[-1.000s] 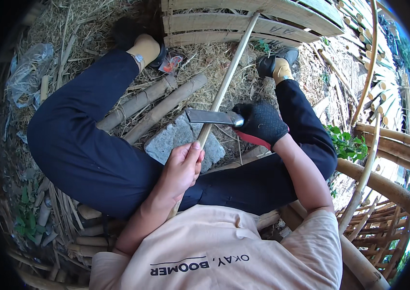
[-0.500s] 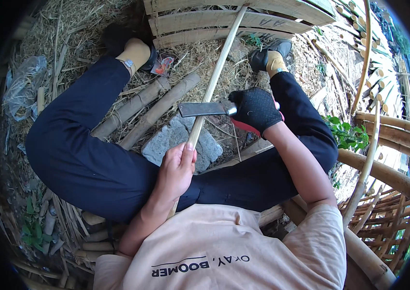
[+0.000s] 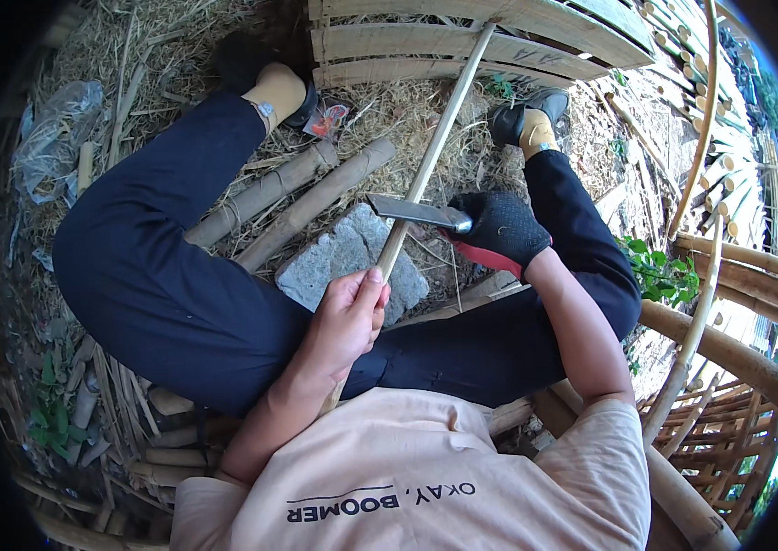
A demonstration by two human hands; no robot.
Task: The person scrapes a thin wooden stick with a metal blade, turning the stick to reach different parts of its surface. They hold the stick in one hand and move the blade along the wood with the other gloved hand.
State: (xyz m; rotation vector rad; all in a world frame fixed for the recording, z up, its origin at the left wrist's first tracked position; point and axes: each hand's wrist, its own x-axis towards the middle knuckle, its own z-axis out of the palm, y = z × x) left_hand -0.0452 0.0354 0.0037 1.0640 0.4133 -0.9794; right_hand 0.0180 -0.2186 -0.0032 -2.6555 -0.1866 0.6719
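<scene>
My bare left hand [image 3: 345, 317] is wrapped round the near part of a long, pale bamboo strip [image 3: 444, 127]. The strip slants away from my waist, and its far end meets a slatted wooden crate [image 3: 425, 41]. In a black glove with a red palm, my right hand [image 3: 502, 230] grips a broad-bladed knife [image 3: 418, 213]; the handle is mostly hidden in the fist. The blade lies across the strip, touching or just over it, a little beyond my left hand. A rough grey stone block [image 3: 334, 255] sits on the ground below the strip, between my legs.
Two cut bamboo poles [image 3: 315, 200] lie left of the stone on straw-covered ground. A clear plastic bag [image 3: 56, 138] is at the far left. Thick bamboo poles [image 3: 728, 349] and a woven bamboo basket [image 3: 728, 450] stand at right. Stacked bamboo [image 3: 724, 179] lies at the far right.
The blade has tilted, its handle end now lower, and my right hand has shifted slightly right and nearer to me. My left hand keeps its hold on the strip. The whole view has shifted slightly.
</scene>
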